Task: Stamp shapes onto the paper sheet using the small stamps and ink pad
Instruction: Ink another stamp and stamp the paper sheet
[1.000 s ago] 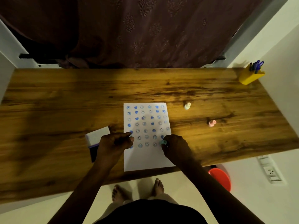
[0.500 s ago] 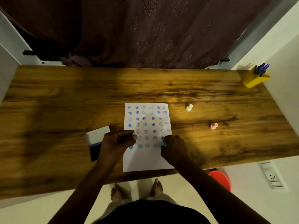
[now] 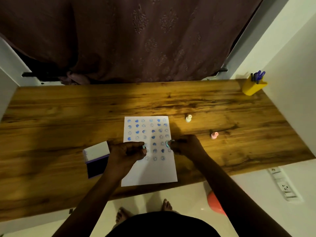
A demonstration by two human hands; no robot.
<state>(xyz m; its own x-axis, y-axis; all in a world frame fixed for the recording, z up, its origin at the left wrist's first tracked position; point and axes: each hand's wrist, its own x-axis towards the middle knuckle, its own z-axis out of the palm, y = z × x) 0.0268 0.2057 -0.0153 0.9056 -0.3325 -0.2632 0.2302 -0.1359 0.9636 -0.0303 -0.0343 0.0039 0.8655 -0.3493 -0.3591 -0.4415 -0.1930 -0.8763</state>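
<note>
Both forearms are bare, with no sleeves, watch or rings showing on the left hand (image 3: 127, 152) or right hand (image 3: 185, 146). Below the table (image 3: 51, 117) edge, a dark garment (image 3: 162, 224) covers the body, and the feet (image 3: 123, 215) are bare.

I count four small stamps: a cream stamp (image 3: 188, 118) and a pink stamp (image 3: 214, 135) standing loose on the table, a teal stamp (image 3: 168, 143) pinched in the right hand (image 3: 184, 146) and another stamp (image 3: 144, 147) in the left hand (image 3: 127, 153) (barely showing). One paper sheet (image 3: 150, 175), one ink pad (image 3: 96, 159), one yellow pen holder (image 3: 253, 87), two hands.
</note>
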